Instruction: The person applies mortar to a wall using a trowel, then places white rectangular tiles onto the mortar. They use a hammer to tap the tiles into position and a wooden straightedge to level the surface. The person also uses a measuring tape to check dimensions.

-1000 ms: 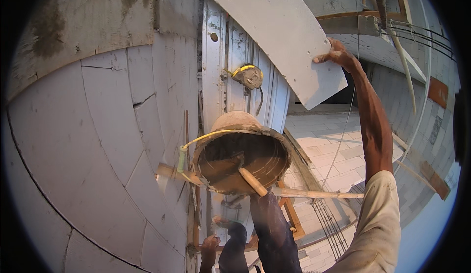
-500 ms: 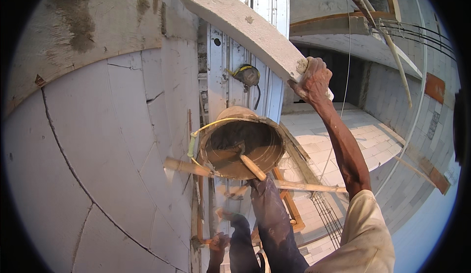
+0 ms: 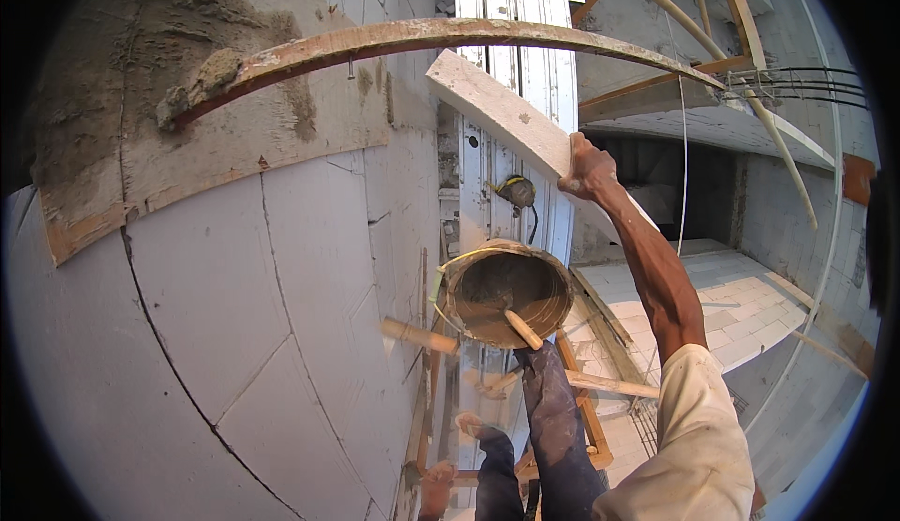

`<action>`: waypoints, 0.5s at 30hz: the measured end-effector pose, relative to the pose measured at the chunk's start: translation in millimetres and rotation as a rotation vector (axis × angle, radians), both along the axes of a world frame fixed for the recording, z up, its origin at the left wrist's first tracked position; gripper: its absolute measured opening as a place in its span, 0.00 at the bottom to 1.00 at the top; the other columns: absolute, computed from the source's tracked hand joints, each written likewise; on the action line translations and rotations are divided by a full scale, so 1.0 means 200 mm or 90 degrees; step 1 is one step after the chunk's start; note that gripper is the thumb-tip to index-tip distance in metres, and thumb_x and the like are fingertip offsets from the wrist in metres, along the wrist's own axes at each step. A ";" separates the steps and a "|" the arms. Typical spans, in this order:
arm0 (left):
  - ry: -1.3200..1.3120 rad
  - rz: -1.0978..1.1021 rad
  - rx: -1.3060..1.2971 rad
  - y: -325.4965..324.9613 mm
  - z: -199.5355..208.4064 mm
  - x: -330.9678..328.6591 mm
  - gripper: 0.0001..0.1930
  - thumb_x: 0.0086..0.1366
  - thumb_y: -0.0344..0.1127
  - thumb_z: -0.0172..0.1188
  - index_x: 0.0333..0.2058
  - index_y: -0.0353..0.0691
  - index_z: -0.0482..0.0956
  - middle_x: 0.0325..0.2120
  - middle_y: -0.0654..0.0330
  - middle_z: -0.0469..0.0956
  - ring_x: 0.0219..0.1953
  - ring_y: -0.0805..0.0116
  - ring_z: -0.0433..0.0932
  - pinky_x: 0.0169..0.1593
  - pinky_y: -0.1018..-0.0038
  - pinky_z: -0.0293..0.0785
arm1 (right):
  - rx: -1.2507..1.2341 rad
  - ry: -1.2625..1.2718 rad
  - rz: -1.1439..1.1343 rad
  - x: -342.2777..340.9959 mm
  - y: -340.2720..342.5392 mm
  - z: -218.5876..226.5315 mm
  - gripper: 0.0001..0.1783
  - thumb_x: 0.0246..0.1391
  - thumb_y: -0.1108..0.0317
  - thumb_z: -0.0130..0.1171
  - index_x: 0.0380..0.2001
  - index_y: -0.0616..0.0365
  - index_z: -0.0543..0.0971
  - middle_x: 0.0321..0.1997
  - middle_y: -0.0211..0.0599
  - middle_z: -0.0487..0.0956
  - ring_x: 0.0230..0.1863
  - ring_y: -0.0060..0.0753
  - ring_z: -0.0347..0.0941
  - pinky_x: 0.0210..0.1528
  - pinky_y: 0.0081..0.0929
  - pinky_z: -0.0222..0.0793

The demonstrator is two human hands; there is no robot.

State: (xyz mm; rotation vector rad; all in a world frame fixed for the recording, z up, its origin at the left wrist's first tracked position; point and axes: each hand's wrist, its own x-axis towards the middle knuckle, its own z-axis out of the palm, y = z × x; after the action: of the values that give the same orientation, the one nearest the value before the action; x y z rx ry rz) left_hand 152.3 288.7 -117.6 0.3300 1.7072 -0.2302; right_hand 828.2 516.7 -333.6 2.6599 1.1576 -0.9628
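While the right hand (image 3: 591, 170) grips a pale block (image 3: 506, 118) beyond the bucket (image 3: 555, 282), that container holds brownish mix (image 3: 480, 315) and a wooden-handled tool (image 3: 523, 330). Whether the left hand (image 3: 437, 489) is empty, I cannot tell.

Your right hand (image 3: 589, 167) grips a pale block (image 3: 506, 113) over the metal deck (image 3: 475, 179); a tape measure (image 3: 517, 191) lies near your bucket (image 3: 553, 282), where a wooden handle (image 3: 523, 329) leans out.
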 end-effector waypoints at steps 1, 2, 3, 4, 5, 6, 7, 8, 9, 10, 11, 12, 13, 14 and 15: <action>0.027 -0.005 0.029 0.01 0.03 0.02 0.11 0.71 0.36 0.56 0.41 0.36 0.84 0.36 0.64 0.83 0.30 0.74 0.73 0.34 0.74 0.71 | -0.012 -0.002 -0.019 -0.02 -0.03 0.09 0.38 0.35 0.59 0.73 0.50 0.61 0.69 0.48 0.55 0.81 0.45 0.60 0.82 0.50 0.49 0.78; 0.023 -0.004 0.028 0.01 0.07 0.02 0.12 0.71 0.37 0.57 0.42 0.35 0.83 0.36 0.63 0.83 0.31 0.74 0.74 0.36 0.74 0.71 | -0.005 -0.010 -0.023 -0.03 -0.12 0.18 0.37 0.34 0.59 0.74 0.49 0.60 0.69 0.48 0.54 0.81 0.45 0.60 0.82 0.51 0.49 0.78; 0.012 -0.013 0.028 0.01 0.10 -0.01 0.12 0.71 0.37 0.57 0.43 0.35 0.83 0.37 0.62 0.83 0.33 0.73 0.75 0.37 0.74 0.72 | 0.006 -0.021 -0.025 -0.03 -0.20 0.28 0.37 0.33 0.59 0.74 0.48 0.60 0.70 0.48 0.53 0.82 0.46 0.60 0.82 0.51 0.49 0.78; 0.003 -0.013 0.028 -0.02 0.12 -0.02 0.13 0.71 0.38 0.57 0.44 0.35 0.82 0.38 0.61 0.83 0.34 0.72 0.75 0.38 0.74 0.72 | 0.002 -0.002 -0.048 -0.05 -0.27 0.44 0.38 0.31 0.60 0.76 0.47 0.60 0.70 0.48 0.53 0.82 0.46 0.61 0.82 0.52 0.49 0.77; -0.009 -0.027 0.029 -0.04 0.14 -0.04 0.13 0.70 0.38 0.57 0.45 0.35 0.82 0.38 0.61 0.83 0.36 0.72 0.76 0.39 0.73 0.73 | -0.023 -0.010 -0.063 -0.06 -0.37 0.57 0.39 0.29 0.60 0.77 0.47 0.60 0.70 0.47 0.53 0.82 0.46 0.61 0.81 0.53 0.49 0.77; -0.019 -0.037 0.031 -0.03 0.14 -0.06 0.14 0.70 0.39 0.58 0.46 0.35 0.81 0.39 0.60 0.83 0.37 0.71 0.77 0.40 0.73 0.73 | -0.032 -0.015 -0.073 -0.10 -0.48 0.71 0.39 0.29 0.60 0.76 0.47 0.60 0.70 0.47 0.53 0.81 0.47 0.61 0.81 0.52 0.50 0.76; -0.019 -0.035 0.024 -0.08 0.20 -0.05 0.15 0.70 0.40 0.58 0.47 0.35 0.81 0.40 0.59 0.83 0.38 0.71 0.77 0.41 0.73 0.74 | -0.070 -0.019 -0.073 -0.13 -0.55 0.82 0.38 0.29 0.60 0.76 0.46 0.59 0.70 0.47 0.53 0.81 0.46 0.61 0.81 0.52 0.50 0.76; -0.030 -0.043 0.029 -0.11 0.21 -0.05 0.16 0.70 0.40 0.58 0.48 0.35 0.80 0.40 0.58 0.83 0.40 0.70 0.78 0.42 0.73 0.74 | -0.080 -0.018 -0.063 -0.17 -0.63 0.98 0.36 0.34 0.60 0.75 0.47 0.58 0.70 0.48 0.52 0.80 0.48 0.62 0.81 0.51 0.51 0.76; -0.043 -0.055 0.037 -0.13 0.23 -0.05 0.17 0.70 0.41 0.59 0.49 0.35 0.80 0.41 0.58 0.83 0.41 0.70 0.79 0.43 0.72 0.75 | -0.103 -0.013 -0.061 -0.19 -0.72 1.11 0.36 0.33 0.60 0.75 0.47 0.58 0.69 0.48 0.52 0.80 0.48 0.62 0.80 0.51 0.50 0.76; -0.059 -0.070 0.047 -0.16 0.25 -0.05 0.18 0.69 0.41 0.59 0.50 0.34 0.80 0.42 0.57 0.83 0.42 0.69 0.79 0.44 0.72 0.75 | -0.122 -0.020 -0.049 -0.24 -0.82 1.25 0.37 0.33 0.60 0.75 0.47 0.58 0.69 0.47 0.51 0.80 0.47 0.61 0.81 0.51 0.50 0.76; -0.077 -0.090 0.063 -0.20 0.28 -0.05 0.19 0.69 0.42 0.59 0.51 0.34 0.79 0.42 0.56 0.83 0.44 0.69 0.80 0.45 0.72 0.76 | -0.134 -0.020 -0.047 -0.27 -0.93 1.36 0.38 0.33 0.60 0.76 0.47 0.58 0.68 0.47 0.50 0.79 0.47 0.59 0.81 0.50 0.49 0.76; -0.098 -0.131 0.084 -0.19 0.29 -0.07 0.20 0.69 0.42 0.60 0.52 0.34 0.79 0.43 0.55 0.83 0.45 0.68 0.81 0.46 0.72 0.76 | -0.161 -0.014 -0.038 -0.32 -1.03 1.51 0.38 0.32 0.59 0.76 0.47 0.58 0.68 0.47 0.49 0.79 0.46 0.58 0.81 0.50 0.49 0.77; -0.115 -0.158 0.109 -0.25 0.30 -0.07 0.21 0.69 0.43 0.60 0.53 0.34 0.78 0.44 0.54 0.83 0.46 0.67 0.81 0.48 0.71 0.77 | -0.182 -0.017 -0.011 -0.35 -1.09 1.62 0.39 0.32 0.58 0.76 0.47 0.58 0.68 0.47 0.49 0.79 0.47 0.57 0.81 0.50 0.48 0.77; -0.137 -0.217 0.143 -0.24 0.30 -0.12 0.22 0.69 0.44 0.60 0.55 0.34 0.78 0.44 0.54 0.83 0.48 0.67 0.82 0.49 0.71 0.77 | -0.215 -0.012 -0.022 -0.43 -1.20 1.75 0.41 0.32 0.56 0.77 0.48 0.58 0.68 0.47 0.49 0.79 0.48 0.56 0.81 0.50 0.48 0.78; -0.136 -0.231 0.190 -0.34 0.34 -0.07 0.23 0.68 0.44 0.61 0.56 0.34 0.77 0.45 0.53 0.83 0.49 0.66 0.83 0.50 0.71 0.78 | -0.223 0.003 0.019 -0.45 -1.19 1.86 0.43 0.31 0.53 0.78 0.49 0.57 0.68 0.48 0.48 0.79 0.49 0.56 0.81 0.50 0.48 0.78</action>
State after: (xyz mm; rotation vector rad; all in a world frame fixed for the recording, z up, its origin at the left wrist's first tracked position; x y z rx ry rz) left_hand 137.6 221.6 -49.7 0.8590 1.4607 -0.1954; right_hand 737.7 278.4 38.6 2.3573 0.9262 -1.0564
